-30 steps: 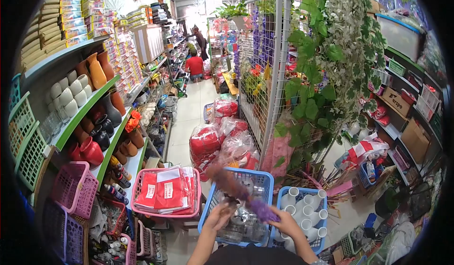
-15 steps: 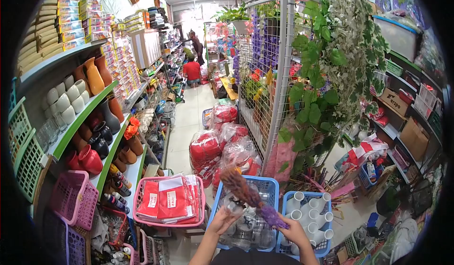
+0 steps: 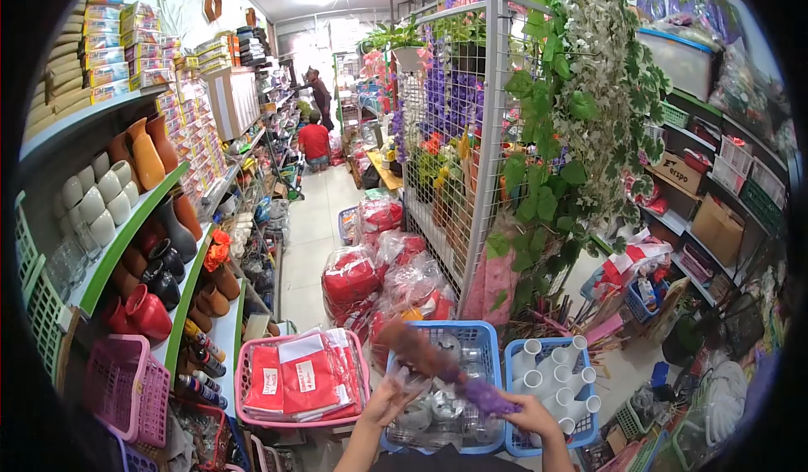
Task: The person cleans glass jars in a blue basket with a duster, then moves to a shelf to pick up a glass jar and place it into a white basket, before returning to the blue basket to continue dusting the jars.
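Observation:
A feather-duster-like bundle (image 3: 431,361), brown at its upper end and purple at its lower end, is held over a blue basket (image 3: 498,362) of clear glass jars. My right hand (image 3: 532,416) is closed round the purple end. By the brown part, my left hand (image 3: 389,400) is closed on a clear item, partly blurred, perhaps a glass jar. Right of the jars, white vases (image 3: 532,362) stand in a second blue basket (image 3: 510,347). Red and white packets (image 3: 290,375) lie in a pink basket (image 3: 241,388) on the left.
Shelves with vases (image 3: 147,156) line the left side. Plastic-wrapped red bundles (image 3: 352,280) lie in the aisle beside a white wire rack (image 3: 497,118) hung with artificial vines. Farther back are a person in red (image 3: 315,141) and a person in dark clothes (image 3: 320,97).
The camera view has shifted slightly, so the shelves and aisle appear farther left. Both hands and the bundle sit a little lower in view, and the bundle's brown end is more blurred.

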Motion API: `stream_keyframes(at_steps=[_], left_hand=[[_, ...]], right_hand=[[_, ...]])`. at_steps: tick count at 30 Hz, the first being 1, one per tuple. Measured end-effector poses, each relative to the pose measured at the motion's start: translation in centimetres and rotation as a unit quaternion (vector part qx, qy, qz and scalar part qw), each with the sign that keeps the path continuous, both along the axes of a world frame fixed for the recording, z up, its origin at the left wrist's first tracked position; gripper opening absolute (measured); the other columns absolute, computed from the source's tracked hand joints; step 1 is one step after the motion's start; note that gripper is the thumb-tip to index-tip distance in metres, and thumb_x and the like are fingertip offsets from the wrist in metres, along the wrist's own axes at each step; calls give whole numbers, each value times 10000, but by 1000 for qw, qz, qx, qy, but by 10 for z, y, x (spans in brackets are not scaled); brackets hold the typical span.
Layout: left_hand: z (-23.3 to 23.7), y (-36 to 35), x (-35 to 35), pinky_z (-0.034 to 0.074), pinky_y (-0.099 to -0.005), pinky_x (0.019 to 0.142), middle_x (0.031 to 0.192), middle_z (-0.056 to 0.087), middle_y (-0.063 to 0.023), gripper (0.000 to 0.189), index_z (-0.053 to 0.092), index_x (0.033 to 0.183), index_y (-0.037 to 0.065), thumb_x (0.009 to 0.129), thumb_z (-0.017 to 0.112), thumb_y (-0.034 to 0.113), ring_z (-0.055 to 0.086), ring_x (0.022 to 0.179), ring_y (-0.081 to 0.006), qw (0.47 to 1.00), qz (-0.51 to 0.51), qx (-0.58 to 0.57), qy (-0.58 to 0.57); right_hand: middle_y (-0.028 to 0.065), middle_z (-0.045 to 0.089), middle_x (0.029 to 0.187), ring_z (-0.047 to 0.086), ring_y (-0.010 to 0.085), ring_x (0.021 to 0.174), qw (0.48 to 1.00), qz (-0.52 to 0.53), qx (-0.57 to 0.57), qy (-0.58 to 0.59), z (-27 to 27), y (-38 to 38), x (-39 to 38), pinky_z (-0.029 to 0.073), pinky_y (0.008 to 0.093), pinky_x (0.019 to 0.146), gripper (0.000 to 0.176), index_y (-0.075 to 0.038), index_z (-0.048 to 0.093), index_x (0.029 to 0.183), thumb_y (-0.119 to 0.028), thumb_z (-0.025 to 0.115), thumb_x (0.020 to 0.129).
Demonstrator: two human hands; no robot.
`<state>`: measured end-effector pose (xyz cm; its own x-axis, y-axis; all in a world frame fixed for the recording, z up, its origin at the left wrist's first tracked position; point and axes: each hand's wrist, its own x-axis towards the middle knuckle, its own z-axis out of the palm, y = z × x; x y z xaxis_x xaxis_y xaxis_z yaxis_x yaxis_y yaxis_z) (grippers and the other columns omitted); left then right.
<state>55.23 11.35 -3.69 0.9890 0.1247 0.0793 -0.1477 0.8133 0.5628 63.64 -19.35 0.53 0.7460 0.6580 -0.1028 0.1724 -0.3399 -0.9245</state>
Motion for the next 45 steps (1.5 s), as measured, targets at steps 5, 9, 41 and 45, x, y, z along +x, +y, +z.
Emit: stream_keyframes(at_steps=[5,9,41,45], left_hand=[[-22,22,2,377,-445,1036,1319,472,-129,592,310,1365,51,895,575,294,477,1218,-288,997,-46,44,50],[-27,29,-2,396,-434,1016,1289,497,-126,506,352,1345,51,921,537,254,521,1159,-276,997,-51,53,35],[2,34,-16,447,-372,949,1289,489,-102,671,299,1402,72,806,601,6,494,1187,-238,947,-9,303,103],[-6,29,-14,474,-337,866,1118,617,-106,586,471,1287,11,745,690,58,586,1060,-217,850,78,512,96]], right_hand=[[106,601,1215,559,115,1033,995,92,-30,17,-2,-1,-11,448,270,890,546,-35,514,1269,-89,696,758],[99,612,1193,550,109,1037,998,-43,8,46,-4,11,-27,425,273,923,544,-33,518,1265,-132,721,770],[124,691,969,616,111,792,961,-212,-135,-113,58,-1,-64,480,288,740,530,-117,559,1242,-167,730,742],[187,663,944,666,233,811,996,-3,-14,-91,31,-4,-69,482,322,718,509,-151,572,1231,-173,702,740]])
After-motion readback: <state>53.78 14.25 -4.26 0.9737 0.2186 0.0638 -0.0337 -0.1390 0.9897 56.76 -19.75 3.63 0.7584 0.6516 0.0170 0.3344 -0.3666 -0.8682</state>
